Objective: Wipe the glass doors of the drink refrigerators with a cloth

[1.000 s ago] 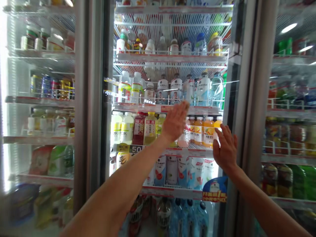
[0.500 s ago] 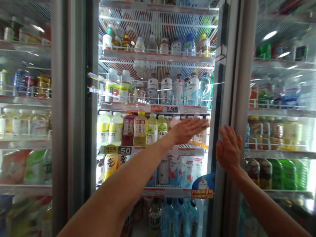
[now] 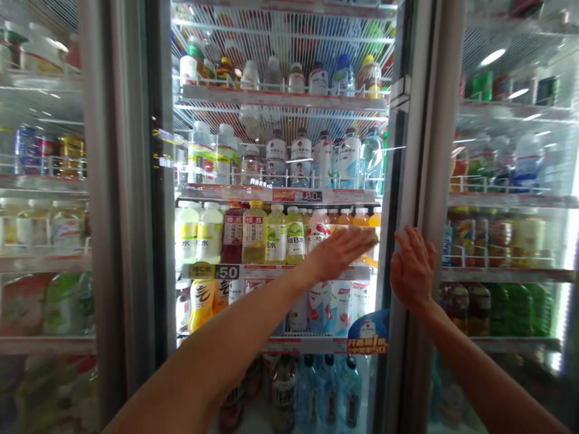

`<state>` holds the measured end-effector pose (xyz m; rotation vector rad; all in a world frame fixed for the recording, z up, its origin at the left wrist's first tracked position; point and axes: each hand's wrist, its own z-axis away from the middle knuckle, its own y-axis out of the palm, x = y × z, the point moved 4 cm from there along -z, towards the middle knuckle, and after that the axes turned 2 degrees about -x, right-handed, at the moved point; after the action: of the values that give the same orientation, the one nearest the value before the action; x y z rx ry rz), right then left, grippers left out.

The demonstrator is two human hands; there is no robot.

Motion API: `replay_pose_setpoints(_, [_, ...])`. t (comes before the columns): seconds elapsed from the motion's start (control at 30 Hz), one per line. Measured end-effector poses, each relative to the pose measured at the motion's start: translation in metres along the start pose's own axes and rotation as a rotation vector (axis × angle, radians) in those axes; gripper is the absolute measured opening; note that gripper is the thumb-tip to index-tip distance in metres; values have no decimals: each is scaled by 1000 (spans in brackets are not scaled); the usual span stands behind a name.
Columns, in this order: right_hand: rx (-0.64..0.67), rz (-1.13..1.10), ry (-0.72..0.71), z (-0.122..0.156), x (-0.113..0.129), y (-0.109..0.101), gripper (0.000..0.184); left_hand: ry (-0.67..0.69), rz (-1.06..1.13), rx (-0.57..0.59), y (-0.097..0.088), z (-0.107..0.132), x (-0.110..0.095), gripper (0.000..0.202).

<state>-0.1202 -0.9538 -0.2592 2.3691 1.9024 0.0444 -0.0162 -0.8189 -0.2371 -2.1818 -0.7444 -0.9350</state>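
Observation:
I face a drinks fridge with glass doors. My left hand (image 3: 346,250) is stretched out flat, fingers together, in front of the orange bottles (image 3: 357,218) on the middle shelf (image 3: 253,270). It holds nothing. My right hand (image 3: 412,268) lies flat with fingers spread against the metal frame of the glass door (image 3: 409,181) at the right of the opening. Yellow, red and pale green bottles (image 3: 253,232) stand in a row to the left of my left hand.
Wire shelves above carry white and clear bottles (image 3: 301,158). Below, blue water bottles (image 3: 330,389) fill the bottom rack, and a blue promo sign (image 3: 367,334) hangs on the lower shelf edge. Closed glass doors (image 3: 40,211) with more drinks flank both sides.
The view has shifted so the fridge sits further left. My left hand swept down and right from the upper shelf edge to the orange bottles. My right hand moved onto the door frame.

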Motion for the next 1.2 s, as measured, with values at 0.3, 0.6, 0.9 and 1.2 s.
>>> replay_pose_setpoints(0.3, [21,-24,-41,3,29,6,47,21,-1,42,11,49,-29,57])
replay_pose_setpoints(0.6, [62,-83,-87,10,62,18,51,59,18,46,10,104,-35,54])
replay_pose_setpoints(0.9, [112,-152,-192,16,101,38,57,-100,-29,-28,-7,148,-12,50])
replay_pose_setpoints(1.2, [150,-218,-233,28,137,52,63,219,10,92,-22,220,-12,47])
